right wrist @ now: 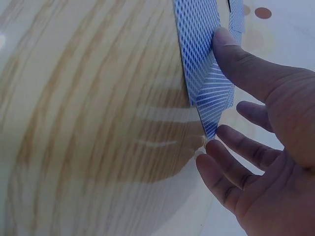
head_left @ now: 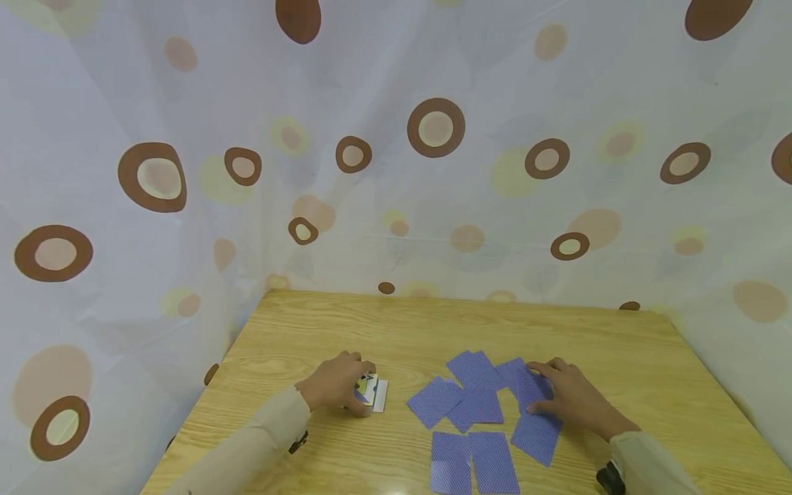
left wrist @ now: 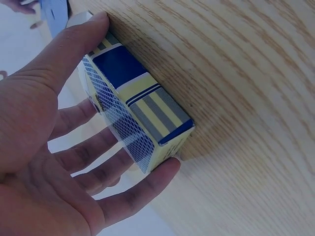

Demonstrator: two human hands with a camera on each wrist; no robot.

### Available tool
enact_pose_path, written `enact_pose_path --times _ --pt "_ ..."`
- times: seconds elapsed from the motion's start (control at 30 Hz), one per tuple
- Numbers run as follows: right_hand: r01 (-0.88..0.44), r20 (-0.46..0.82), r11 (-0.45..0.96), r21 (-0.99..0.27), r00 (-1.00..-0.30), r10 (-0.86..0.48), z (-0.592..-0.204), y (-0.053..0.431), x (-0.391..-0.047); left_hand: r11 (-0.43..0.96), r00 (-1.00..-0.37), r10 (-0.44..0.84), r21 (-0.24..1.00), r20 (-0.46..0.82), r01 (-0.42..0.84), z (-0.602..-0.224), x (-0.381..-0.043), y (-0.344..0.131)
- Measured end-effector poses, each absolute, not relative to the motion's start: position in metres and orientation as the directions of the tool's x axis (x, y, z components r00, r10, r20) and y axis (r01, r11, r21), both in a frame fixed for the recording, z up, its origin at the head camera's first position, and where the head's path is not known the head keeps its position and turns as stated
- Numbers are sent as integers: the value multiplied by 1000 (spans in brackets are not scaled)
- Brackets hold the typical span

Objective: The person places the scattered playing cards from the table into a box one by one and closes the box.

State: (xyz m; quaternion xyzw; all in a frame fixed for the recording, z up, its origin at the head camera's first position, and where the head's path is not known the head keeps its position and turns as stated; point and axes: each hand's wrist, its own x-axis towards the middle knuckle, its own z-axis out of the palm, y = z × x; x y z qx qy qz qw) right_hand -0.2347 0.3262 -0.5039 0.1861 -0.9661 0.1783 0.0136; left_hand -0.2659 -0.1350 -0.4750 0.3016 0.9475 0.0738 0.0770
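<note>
My left hand holds a playing card box at the left of the cards, with the thumb along its upper edge and the fingers round its other side. The box has blue, grey and cream stripes, and a white flap sticks out at its right end. My right hand spreads over the blue-backed playing cards at the right of the group. Its thumb touches a card's patterned back, while the loosely bent fingers lie beside the card corners.
More face-down cards lie in the middle, some overlapping, with others near the front. All sit on a wood-grain table. A white cloth with brown and beige spots hangs behind and at the sides.
</note>
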Motion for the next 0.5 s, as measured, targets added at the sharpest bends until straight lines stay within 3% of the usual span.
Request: enact_pose_path --times 0.27,0.5 --pt "-334 74 873 -356 -941 -330 -502 321 -233 804 -800 591 160 -102 573 -474 -266 -136" --pt "-433 29 809 -399 -887 -460 -494 319 -218 811 -806 581 169 -115 560 -474 -264 -136"
